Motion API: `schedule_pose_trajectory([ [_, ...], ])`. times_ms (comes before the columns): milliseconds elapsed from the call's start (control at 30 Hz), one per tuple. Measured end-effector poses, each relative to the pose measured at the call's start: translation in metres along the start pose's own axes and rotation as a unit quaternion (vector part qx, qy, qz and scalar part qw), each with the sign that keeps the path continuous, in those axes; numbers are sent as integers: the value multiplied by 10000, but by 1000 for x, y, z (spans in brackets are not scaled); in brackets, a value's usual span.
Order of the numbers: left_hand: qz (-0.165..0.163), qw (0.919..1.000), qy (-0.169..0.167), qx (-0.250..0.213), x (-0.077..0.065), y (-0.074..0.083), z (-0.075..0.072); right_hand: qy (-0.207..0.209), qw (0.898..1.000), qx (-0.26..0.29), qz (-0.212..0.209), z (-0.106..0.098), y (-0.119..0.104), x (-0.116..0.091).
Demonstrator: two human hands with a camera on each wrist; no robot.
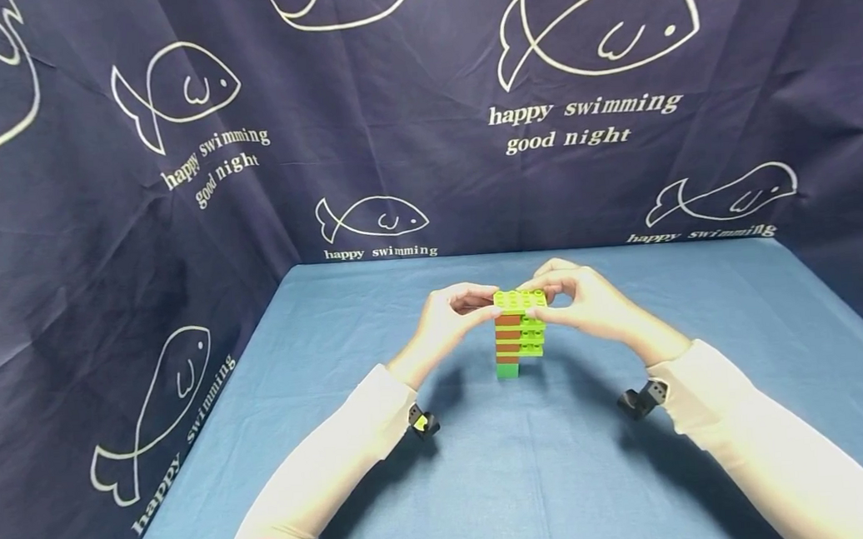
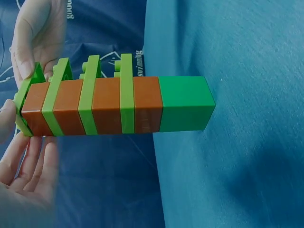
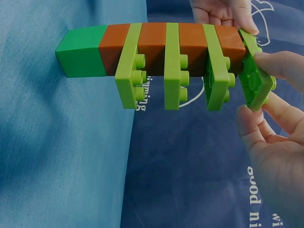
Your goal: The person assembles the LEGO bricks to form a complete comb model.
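Note:
A narrow tower of toy building blocks stands upright on the blue cloth, with a green block at its foot. Above that, brown blocks alternate with lime-green plates, whose studded ends jut out to the right. The topmost lime-green plate lies over the highest brown block. My left hand pinches its left end between thumb and fingers. At the overhanging right end, my right hand grips the same plate, thumb in front and fingers behind. Whether the plate is fully pressed down I cannot tell.
Blue cloth covers the table under the tower. A dark blue curtain with fish drawings and white lettering hangs behind and at the left. Small black devices are strapped to both wrists.

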State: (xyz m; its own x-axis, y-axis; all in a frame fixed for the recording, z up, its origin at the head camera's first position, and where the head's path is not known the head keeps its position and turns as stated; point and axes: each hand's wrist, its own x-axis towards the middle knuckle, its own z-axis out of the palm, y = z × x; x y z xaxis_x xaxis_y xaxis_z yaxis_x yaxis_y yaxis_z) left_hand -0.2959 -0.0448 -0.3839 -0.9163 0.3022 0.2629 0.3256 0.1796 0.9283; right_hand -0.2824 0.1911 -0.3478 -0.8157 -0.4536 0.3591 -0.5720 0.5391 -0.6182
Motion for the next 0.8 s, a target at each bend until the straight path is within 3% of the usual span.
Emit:
schedule_pose_trajectory([
  [200,24,10000,1,49,1,0,0,36,10000,38,-18,2,1,-1],
  [667,103,9999,-76,82,3,0,-2,146,9972,724,-120,8,6,-4],
  [800,95,9998,-124,82,2,0,-1,170,9980,599,-107,8,5,-5],
])
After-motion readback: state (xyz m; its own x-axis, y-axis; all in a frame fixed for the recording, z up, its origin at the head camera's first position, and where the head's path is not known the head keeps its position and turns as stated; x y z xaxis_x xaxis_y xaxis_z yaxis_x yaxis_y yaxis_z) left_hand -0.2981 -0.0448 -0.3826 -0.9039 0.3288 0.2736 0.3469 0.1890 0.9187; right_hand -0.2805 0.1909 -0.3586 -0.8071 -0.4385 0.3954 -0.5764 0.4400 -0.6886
